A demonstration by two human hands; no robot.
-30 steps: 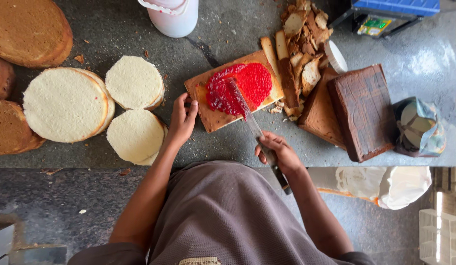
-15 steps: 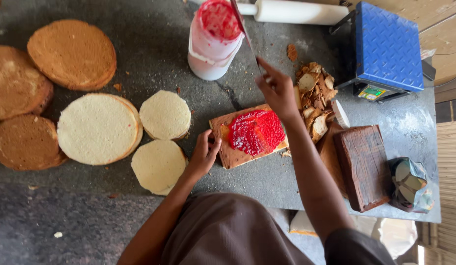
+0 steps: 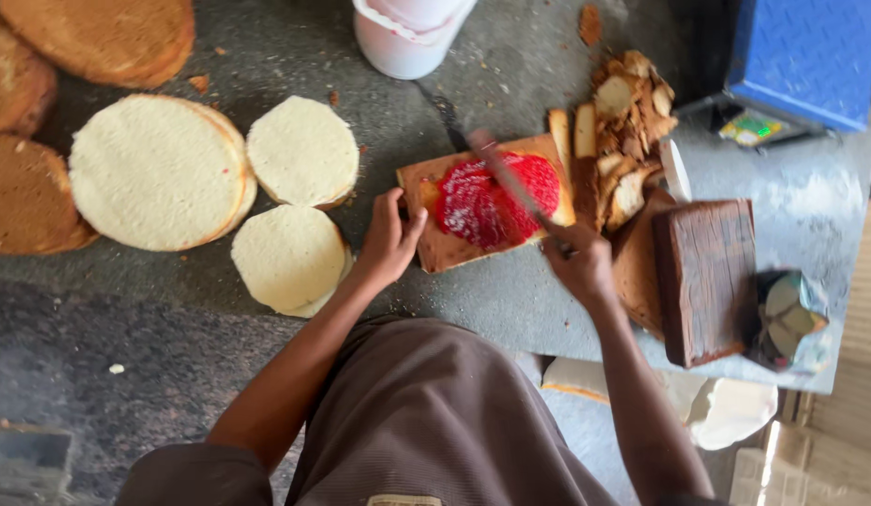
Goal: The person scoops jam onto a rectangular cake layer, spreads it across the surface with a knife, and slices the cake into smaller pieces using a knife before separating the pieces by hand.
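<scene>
Surface: grey stone counter (image 3: pixel 304 47).
On it: cake rounds (image 3: pixel 154 173), board (image 3: pixel 445 248), tub (image 3: pixel 407 37), scraps (image 3: pixel 627 103), scale (image 3: pixel 801 56), perhaps a foil wrapper (image 3: pixel 787 323).
</scene>
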